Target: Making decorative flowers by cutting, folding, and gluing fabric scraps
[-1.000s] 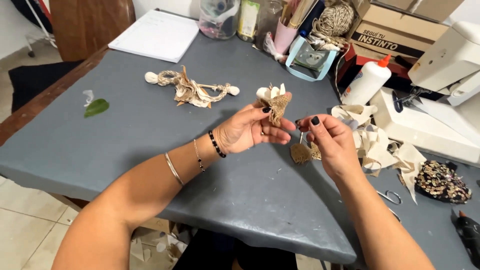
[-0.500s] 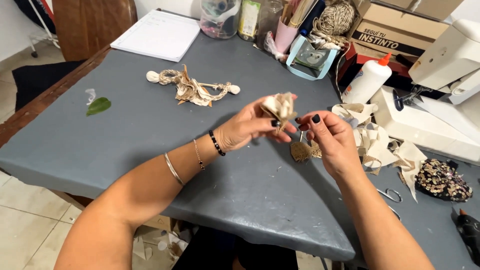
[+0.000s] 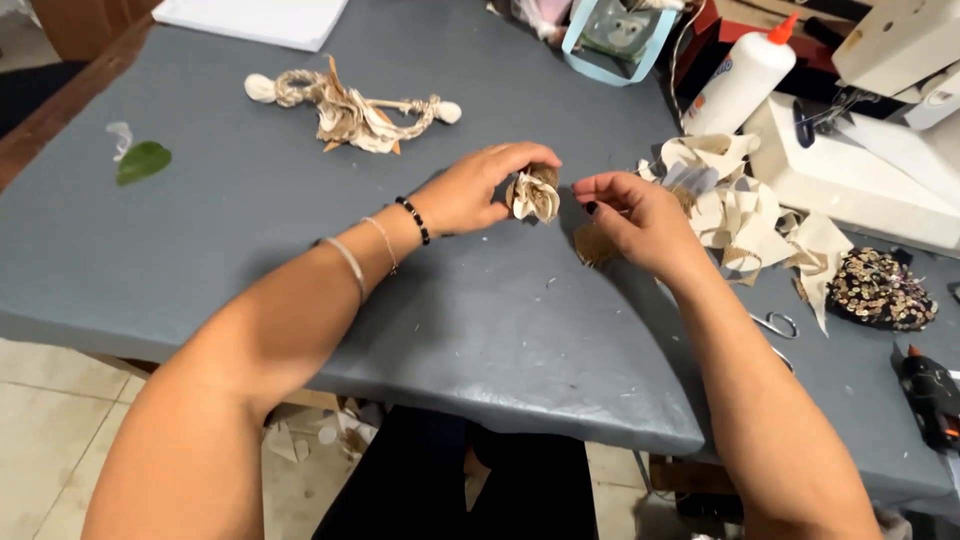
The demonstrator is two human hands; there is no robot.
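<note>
**Small fabric flower held between two hands over the grey table**

Far to the left of the hands, a green leaf (image 3: 143, 161) lies on the grey table (image 3: 200, 260), and beyond the left hand rests a finished piece of cord and beige petals (image 3: 350, 108). The left hand (image 3: 470, 190) is closed around a small flower (image 3: 534, 192) of cream and brown fabric — thumb and fingers pinch it from the side, just above the table. The flower looks rolled, with layered, slightly frayed petals and a darker centre; it seems soft and light.

Just beside it, the right hand (image 3: 640, 222) is curled, the fingertips together near the flower, but I cannot tell if they touch it or hold something thin. A brown scrap (image 3: 592, 245) lies under this hand. To the right of it are beige fabric strips (image 3: 735, 205), a white glue bottle (image 3: 745, 75) and a sequined piece (image 3: 880, 290).

The risk, I judge, is that the rolled layers open if the pinch loosens — or the petals get crushed by too firm a grip.
</note>
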